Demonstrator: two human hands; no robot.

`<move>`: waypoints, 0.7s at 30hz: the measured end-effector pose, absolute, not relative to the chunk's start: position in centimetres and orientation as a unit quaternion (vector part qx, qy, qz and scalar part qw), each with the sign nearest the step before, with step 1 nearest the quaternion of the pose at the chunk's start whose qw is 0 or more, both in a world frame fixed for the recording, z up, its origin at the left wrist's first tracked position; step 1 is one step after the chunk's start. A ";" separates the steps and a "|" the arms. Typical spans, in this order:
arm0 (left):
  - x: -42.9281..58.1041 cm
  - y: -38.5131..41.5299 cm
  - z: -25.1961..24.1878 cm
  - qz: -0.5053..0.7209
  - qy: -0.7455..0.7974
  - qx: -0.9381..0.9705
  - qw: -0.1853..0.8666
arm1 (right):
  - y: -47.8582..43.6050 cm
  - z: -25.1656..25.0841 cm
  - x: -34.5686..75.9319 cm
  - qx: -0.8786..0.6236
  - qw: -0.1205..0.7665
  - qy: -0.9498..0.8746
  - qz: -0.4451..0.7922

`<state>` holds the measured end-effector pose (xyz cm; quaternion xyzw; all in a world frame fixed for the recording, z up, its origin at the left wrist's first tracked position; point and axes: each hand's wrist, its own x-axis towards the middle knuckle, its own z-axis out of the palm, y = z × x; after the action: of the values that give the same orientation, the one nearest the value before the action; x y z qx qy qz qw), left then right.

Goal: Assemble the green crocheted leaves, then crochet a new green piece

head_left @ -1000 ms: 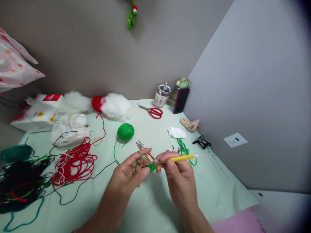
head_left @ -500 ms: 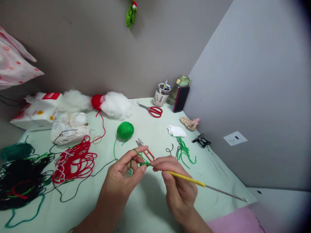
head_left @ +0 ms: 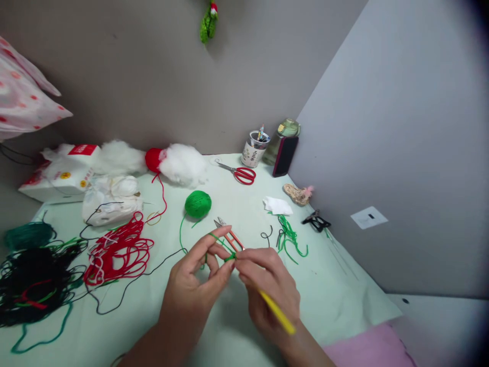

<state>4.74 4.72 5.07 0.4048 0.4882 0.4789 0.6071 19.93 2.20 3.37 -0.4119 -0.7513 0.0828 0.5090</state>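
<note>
My left hand [head_left: 198,278] is closed in a pinch on a small piece of green crochet work [head_left: 230,257], with green yarn running over its raised index finger. My right hand [head_left: 269,290] grips a crochet hook [head_left: 278,311] by its yellow handle; the hook's tip meets the green work, hidden by the fingers. Behind the hands lie orange-handled thread snips [head_left: 234,239], blades pointing away. A ball of green yarn [head_left: 197,204] rests beyond them, its strand trailing down toward my left hand.
Red yarn [head_left: 118,255] and a black yarn tangle [head_left: 30,285] spread across the left. White stuffing [head_left: 183,165], red-handled scissors [head_left: 243,175], a pen cup [head_left: 252,153] and a phone [head_left: 286,156] stand along the back. Green yarn scraps [head_left: 289,237] and a black clip [head_left: 316,221] lie at right.
My right hand has turned, swinging the hook's handle from pointing right to pointing down toward me. My left hand keeps its pinch on the green work almost in place.
</note>
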 end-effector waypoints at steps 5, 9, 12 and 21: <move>4.3 5.5 5.3 0.400 0.352 0.232 0.814 | 2.1 3.2 20.0 -0.427 0.528 -0.727 0.099; 4.0 5.8 5.6 0.422 0.360 0.228 0.800 | 3.1 4.0 19.8 -0.405 0.650 -0.571 0.297; 4.2 5.4 5.5 0.426 0.373 0.277 0.776 | 3.5 4.1 19.4 -0.382 0.644 -0.562 0.351; 4.7 5.4 4.8 0.398 0.347 0.201 0.825 | 2.6 3.7 20.0 -0.436 0.575 -0.675 0.156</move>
<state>4.74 5.43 4.78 0.2014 0.3471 0.3983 0.8248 19.97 2.63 3.72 -0.4357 -0.6745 0.1565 0.5751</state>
